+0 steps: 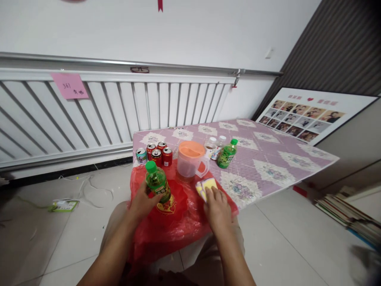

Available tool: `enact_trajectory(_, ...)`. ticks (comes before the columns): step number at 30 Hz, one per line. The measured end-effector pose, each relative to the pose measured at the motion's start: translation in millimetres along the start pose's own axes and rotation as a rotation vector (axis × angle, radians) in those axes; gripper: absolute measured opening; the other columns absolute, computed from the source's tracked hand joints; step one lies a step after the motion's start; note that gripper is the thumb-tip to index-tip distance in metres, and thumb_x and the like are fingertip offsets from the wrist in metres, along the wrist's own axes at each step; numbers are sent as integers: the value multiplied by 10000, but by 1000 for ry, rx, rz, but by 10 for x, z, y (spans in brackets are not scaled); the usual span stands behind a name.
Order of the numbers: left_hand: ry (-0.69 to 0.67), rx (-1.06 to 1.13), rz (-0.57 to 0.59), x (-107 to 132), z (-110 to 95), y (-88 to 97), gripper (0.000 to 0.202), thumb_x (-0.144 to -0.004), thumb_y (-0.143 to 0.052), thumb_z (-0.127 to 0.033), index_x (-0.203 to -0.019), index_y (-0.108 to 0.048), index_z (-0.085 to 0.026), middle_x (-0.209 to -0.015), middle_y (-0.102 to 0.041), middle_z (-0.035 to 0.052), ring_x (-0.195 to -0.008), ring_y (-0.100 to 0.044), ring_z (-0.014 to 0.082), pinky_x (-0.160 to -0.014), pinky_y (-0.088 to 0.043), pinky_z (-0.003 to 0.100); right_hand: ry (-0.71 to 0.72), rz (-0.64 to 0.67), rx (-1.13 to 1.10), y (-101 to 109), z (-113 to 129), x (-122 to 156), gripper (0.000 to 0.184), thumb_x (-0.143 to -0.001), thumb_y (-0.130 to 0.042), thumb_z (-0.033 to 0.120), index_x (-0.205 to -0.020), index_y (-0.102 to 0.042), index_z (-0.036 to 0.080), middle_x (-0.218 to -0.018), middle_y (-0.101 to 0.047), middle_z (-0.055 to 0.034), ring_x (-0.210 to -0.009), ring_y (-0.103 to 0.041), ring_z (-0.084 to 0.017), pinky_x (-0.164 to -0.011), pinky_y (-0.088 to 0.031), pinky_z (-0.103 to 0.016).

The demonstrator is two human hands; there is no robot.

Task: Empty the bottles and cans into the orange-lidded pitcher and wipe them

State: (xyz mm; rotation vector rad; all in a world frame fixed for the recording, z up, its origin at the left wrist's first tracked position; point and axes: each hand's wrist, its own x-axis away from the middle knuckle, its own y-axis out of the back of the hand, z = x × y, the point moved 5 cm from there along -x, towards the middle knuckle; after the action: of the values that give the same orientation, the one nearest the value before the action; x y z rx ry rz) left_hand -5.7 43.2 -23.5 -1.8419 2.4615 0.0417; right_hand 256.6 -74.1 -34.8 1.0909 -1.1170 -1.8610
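The green bottle (157,183) stands upright on the near left corner of the table, its long axis vertical and its green cap pointing straight up, label turned toward the camera. The left hand (143,202) is wrapped around its lower half from the left: fingers curled round the far side, thumb across the front, closed firmly on the body with no gap showing. The bottle's base rests on a red plastic bag (181,224) that is spread over this corner and sags off the near edge.

To the right, the right hand (218,209) lies palm down on the same bag, fingers stretched forward and close together, not curled round anything. Its fingertips rest on the near end of a small stack of yellow and white packs (205,185) (what they are is too blurred to tell), which lies flat and points away from the person, slightly leftward.

Just beyond both hands stands a clear pitcher (190,163) with an orange lid, handle to the right. To its left is a tight cluster of red cans (157,153), with a teal can (141,155) beside them. To its right stand two small clear bottles (215,145) and a second green bottle (226,154), tilted a little to the right.

All of this sits on a table under a pink patterned cloth (268,161). Behind it runs a white radiator (95,113) bearing a pink note (70,85); a framed photo board (306,115) leans at the right, with stacked books (348,212) on the floor
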Motion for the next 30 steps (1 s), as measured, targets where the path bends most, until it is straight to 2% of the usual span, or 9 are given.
enact_trajectory(3,1,-24,13,10,22,-45,711,-676,-800,-323,-1296,-479,-191,-1240,-648,121,-1182,-636,319,-1079,-466,513,-10,139,51,-212,40,99,578,-831,-696,286,-1385,-553,207,-1487,-483,-210,-1378,-400,-443,-964,-422,-668)
enact_trajectory(6,9,-52,27,27,22,-89,674,-682,-794,-326,-1271,-496,-195,-1261,-638,129,-1190,-629,322,-1079,-464,516,-21,116,51,-289,40,168,634,-854,-695,367,-1436,-503,205,-1531,-431,-215,-1420,-342,-449,-1003,-364,-700)
enact_trajectory(12,28,-78,19,55,-52,-199,627,-642,-801,-302,-1203,-539,-197,-1225,-665,120,-1169,-642,325,-1076,-465,518,-62,134,-20,-332,-19,198,575,-829,-723,321,-1376,-567,237,-1499,-480,-202,-1404,-375,-456,-1015,-297,-764)
enact_trajectory(14,29,-84,40,71,-89,-260,596,-635,-797,-293,-1172,-554,-199,-1216,-671,115,-1170,-641,325,-1079,-464,512,-89,87,-114,-284,-18,201,586,-823,-720,323,-1376,-569,203,-1477,-499,-221,-1392,-393,-456,-1031,-297,-760)
enact_trajectory(17,13,-95,103,110,-158,-385,592,-632,-780,-275,-1174,-559,-190,-1202,-679,110,-1161,-642,322,-1073,-469,504,35,25,-405,-145,142,223,667,-817,-701,291,-1443,-496,187,-1460,-524,-195,-1385,-438,-370,-1110,-347,-627)
enact_trajectory(19,14,-100,168,145,-203,-491,602,-636,-764,-256,-1198,-560,-182,-1185,-689,107,-1135,-653,319,-1050,-490,493,133,76,-618,-47,312,251,739,-802,-697,241,-1490,-427,219,-1493,-499,-150,-1407,-424,-308,-1147,-347,-550)
enact_trajectory(21,24,-89,255,187,-250,-607,619,-644,-755,-236,-1230,-563,-186,-1195,-690,105,-1123,-659,320,-1026,-514,480,143,176,-768,34,458,271,808,-759,-722,195,-1502,-406,234,-1533,-454,-137,-1431,-393,-300,-1154,-346,-527)
enact_trajectory(23,24,-80,325,227,-295,-699,639,-650,-753,-210,-1262,-567,-206,-1236,-680,99,-1146,-650,326,-1024,-523,470,145,241,-890,125,563,277,832,-715,-738,138,-1481,-436,256,-1522,-474,-116,-1414,-420,-294,-1156,-346,-503)
enact_trajectory(30,35,-123,533,353,-260,-865,685,-693,-743,-148,-1327,-562,-333,-1327,-644,62,-1187,-637,327,-1027,-531,478,109,380,-1048,292,510,296,754,-632,-752,78,-1345,-581,251,-1344,-636,-76,-1268,-560,-304,-1090,-417,-490)
